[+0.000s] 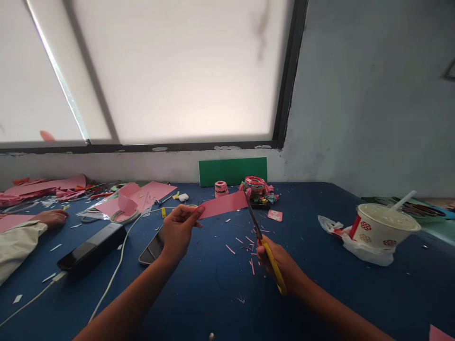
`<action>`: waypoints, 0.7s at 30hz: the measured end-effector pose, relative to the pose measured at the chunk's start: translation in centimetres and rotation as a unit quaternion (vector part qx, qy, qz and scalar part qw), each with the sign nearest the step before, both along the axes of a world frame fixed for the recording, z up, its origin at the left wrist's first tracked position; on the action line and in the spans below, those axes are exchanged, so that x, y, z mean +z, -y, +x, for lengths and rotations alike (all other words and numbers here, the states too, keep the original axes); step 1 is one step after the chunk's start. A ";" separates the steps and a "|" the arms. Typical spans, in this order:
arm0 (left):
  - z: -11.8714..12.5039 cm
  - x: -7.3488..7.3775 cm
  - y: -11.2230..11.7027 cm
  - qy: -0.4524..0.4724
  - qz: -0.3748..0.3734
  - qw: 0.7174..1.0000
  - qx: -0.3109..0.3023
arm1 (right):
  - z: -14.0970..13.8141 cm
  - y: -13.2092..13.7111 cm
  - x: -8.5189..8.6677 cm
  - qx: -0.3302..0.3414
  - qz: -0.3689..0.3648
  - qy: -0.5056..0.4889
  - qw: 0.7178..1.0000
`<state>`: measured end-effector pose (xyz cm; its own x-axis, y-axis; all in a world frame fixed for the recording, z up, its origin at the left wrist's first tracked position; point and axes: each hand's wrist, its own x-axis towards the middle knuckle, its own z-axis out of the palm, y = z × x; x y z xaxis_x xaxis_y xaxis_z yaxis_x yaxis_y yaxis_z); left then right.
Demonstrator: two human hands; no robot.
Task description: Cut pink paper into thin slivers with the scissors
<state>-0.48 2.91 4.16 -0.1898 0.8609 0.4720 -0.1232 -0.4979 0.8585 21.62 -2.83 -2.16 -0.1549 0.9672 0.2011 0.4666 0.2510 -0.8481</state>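
A blue table (313,246) spreads from eight to four o'clock. A white bowl (378,233) stands between three and four. The right hand (287,266), at five, grasps yellow-handled scissors (266,246). The left hand (180,232), between seven and eight, pinches a pink paper strip (223,205) at six, raised near the blades. Pink scraps (252,266) lie between five and six.

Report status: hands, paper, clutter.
Left hand pinching pink paper strip. Right hand holding yellow-handled scissors, blades at strip's right end. Phone partly behind left hand; pink clippings nearby.
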 end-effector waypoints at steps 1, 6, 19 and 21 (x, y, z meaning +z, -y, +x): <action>0.0 0.0 0.0 -0.002 0.000 1.000 0.002 | 0.0 0.0 0.2 0.003 0.002 0.000 1.000; -0.1 0.0 0.0 -0.005 -0.006 1.000 0.010 | 0.1 -0.1 0.6 -0.012 0.004 0.000 1.000; -0.2 0.3 0.0 0.018 -0.014 1.000 0.012 | 0.0 0.1 -0.2 0.035 -0.007 -0.013 0.999; -0.2 0.3 0.0 0.016 -0.012 1.000 0.009 | -0.1 0.1 -0.2 0.036 -0.008 -0.006 0.999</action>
<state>-0.72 2.88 4.46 -0.2197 0.8683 0.4448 -0.1416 -0.4794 0.8661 21.54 -2.89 -2.41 -0.2214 0.9569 0.1881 0.4381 0.2700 -0.8574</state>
